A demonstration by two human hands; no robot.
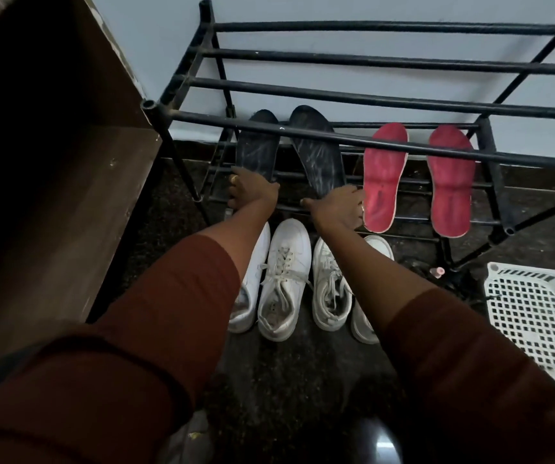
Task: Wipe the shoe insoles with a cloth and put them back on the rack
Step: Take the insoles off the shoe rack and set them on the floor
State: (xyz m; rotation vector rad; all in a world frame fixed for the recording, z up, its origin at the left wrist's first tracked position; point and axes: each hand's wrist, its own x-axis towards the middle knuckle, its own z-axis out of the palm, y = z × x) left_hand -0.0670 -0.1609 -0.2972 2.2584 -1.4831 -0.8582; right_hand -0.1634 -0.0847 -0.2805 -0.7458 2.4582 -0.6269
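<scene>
Two dark insoles lie on the lower tier of a black metal shoe rack (336,139), leaning toward the wall. My left hand (251,192) grips the heel end of the left dark insole (257,145). The heel end of the right dark insole (318,152) is held by my right hand (338,207). Two red insoles, one (383,175) and the other (450,179), lie on the same tier to the right. No cloth is in view.
Several white sneakers (284,279) stand on the dark floor in front of the rack, under my arms. A brown wooden cabinet (51,162) is at the left. A white plastic basket (537,313) lies at the right. The rack's upper bars cross above the insoles.
</scene>
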